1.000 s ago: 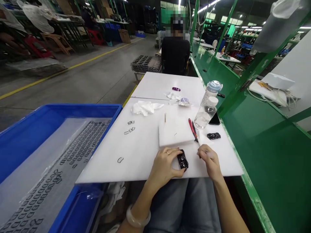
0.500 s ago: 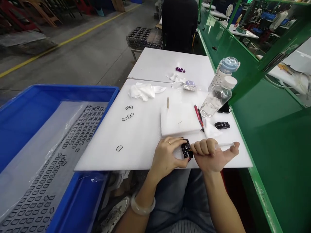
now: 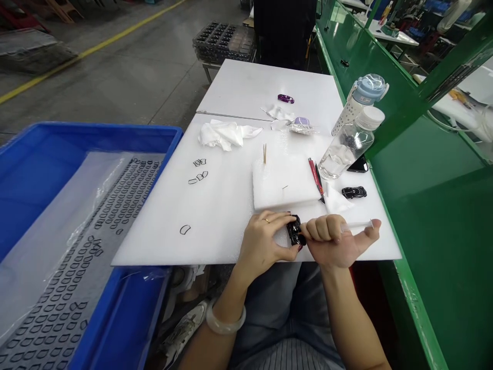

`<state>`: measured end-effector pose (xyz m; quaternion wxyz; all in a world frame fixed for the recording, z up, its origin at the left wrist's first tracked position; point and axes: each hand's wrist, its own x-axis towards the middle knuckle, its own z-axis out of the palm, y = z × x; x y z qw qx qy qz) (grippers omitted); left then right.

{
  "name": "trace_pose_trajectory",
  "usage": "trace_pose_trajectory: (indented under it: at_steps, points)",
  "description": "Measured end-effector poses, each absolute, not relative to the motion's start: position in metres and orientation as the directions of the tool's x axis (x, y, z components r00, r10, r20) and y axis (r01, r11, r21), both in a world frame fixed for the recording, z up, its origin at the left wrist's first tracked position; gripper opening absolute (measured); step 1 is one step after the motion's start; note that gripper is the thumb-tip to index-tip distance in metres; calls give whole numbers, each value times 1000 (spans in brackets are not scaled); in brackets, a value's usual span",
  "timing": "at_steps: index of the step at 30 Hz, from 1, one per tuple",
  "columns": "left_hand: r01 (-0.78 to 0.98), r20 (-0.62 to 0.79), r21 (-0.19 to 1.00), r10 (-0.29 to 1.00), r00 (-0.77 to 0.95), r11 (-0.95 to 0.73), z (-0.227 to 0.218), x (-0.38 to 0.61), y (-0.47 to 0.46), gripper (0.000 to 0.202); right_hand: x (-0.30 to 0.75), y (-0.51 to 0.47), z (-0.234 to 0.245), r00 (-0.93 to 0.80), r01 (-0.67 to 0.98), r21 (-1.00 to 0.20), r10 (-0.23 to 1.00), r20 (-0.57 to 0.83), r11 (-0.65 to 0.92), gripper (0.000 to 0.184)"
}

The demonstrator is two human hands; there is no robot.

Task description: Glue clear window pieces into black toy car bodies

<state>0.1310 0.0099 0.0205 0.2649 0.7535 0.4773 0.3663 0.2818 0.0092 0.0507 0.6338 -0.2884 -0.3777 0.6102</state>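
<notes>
1. Your left hand (image 3: 264,240) pinches a small glossy black car-shaped piece (image 3: 295,230) at the near edge of the white plastic board (image 3: 215,236), its long axis pointing roughly toward you.
2. Your right hand (image 3: 331,240), just beside it, curls closed around a thin pale stick (image 3: 358,225).

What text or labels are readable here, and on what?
None readable. The dotted bottle with the blue lid and the clear plastic bottle show no legible label. The black glossy piece in the left hand shows no legible marks; any there would be too small to read.
</notes>
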Motion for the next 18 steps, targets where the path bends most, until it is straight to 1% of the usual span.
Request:
trace_pose_trajectory:
  at_steps: [5, 11, 15, 18]
  points:
    - [526, 308, 745, 911, 274, -410, 21, 132, 11, 50, 281, 7, 52, -37, -518, -841, 978, 205, 157, 69]
    - [531, 310, 741, 911, 271, -410, 21, 132, 10, 49, 274, 4, 52, 62, -558, -797, 969, 240, 233, 67]
    - [534, 304, 742, 913, 273, -406, 21, 132, 10, 49, 271, 3, 48, 115, -519, -810, 962, 249, 272, 69]
    - [536, 303, 741, 914, 270, -405, 22, 132, 10, 48, 271, 1, 47, 127, -551, -774, 948, 292, 312, 69]
